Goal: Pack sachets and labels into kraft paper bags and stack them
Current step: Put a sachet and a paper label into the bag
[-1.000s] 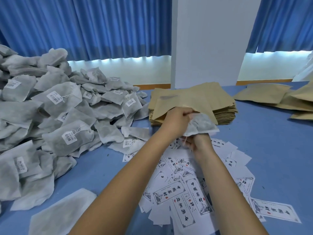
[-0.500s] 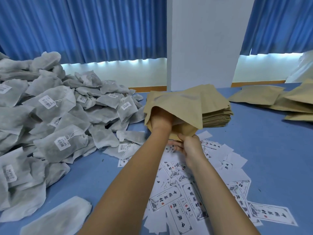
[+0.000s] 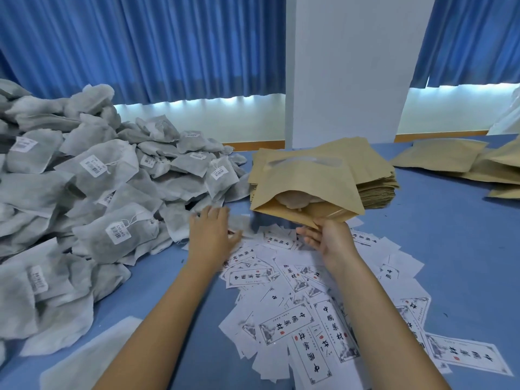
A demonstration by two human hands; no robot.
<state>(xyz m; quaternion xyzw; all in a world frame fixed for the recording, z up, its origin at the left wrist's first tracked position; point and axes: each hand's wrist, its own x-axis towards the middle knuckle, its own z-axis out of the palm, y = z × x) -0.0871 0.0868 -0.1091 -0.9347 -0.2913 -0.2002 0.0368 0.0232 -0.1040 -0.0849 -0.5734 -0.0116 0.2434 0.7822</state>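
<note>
Pinched the kraft paper bag (image 3: 306,187) by the lower lip of its open mouth with the right hand (image 3: 330,239), thumb over the edge and fingers curled below. Held it tilted, with the mouth toward the camera just above the grip and the rest rising away over the front of the stack of empty bags (image 3: 377,178). Could see a pale sachet (image 3: 292,199) inside the mouth, lodged up from the pinched lip and touched by neither hand. Had the left hand (image 3: 211,232) out to the left of the bag and apart from it, palm down, fingers straight and spread, blurred, over the near edge of the sachet heap (image 3: 98,192) where it met the labels (image 3: 295,311). Could not tell whether those fingers touched anything. Saw the labels scattered on the blue table (image 3: 455,249) beneath both forearms, printed faces mostly up. Found more kraft bags (image 3: 444,159) lying at the far right, well apart from the held one. Faced blue curtains (image 3: 168,46) and a white pillar (image 3: 346,66) beyond the table.
</note>
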